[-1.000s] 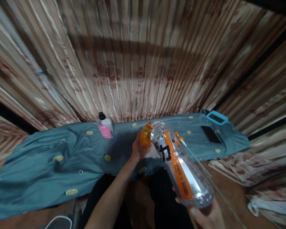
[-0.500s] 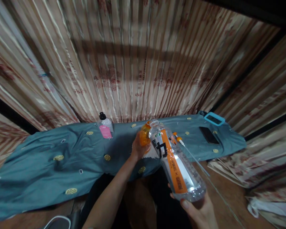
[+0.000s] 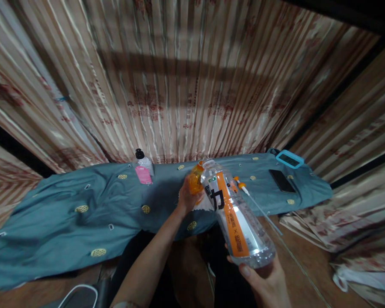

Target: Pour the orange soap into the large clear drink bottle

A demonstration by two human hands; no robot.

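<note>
My left hand (image 3: 186, 197) is wrapped round a small orange bottle (image 3: 196, 182) whose open mouth faces up. In my right hand (image 3: 265, 280) is a large clear plastic bottle (image 3: 235, 214) with an orange and white label, gripped near its base. The large bottle is tilted, its uncapped neck beside the mouth of the orange bottle; I cannot tell whether they touch or whether liquid flows. Partly hidden under my left hand lies a white cloth or tissue (image 3: 205, 203). Just right of the large bottle, an orange and white nozzle with a long tube (image 3: 244, 188) rests on the fabric.
A blue-green patterned cloth (image 3: 115, 201) covers the surface. On it stand a pink-labelled bottle with a black cap (image 3: 144, 169), a dark phone (image 3: 282, 181) and a light-blue framed device (image 3: 289, 159). Pleated curtains (image 3: 179, 85) hang close behind.
Both hands hold the same bottles in nearly the same pose. The view has shifted slightly, and the large bottle's base has risen a little in the picture.
</note>
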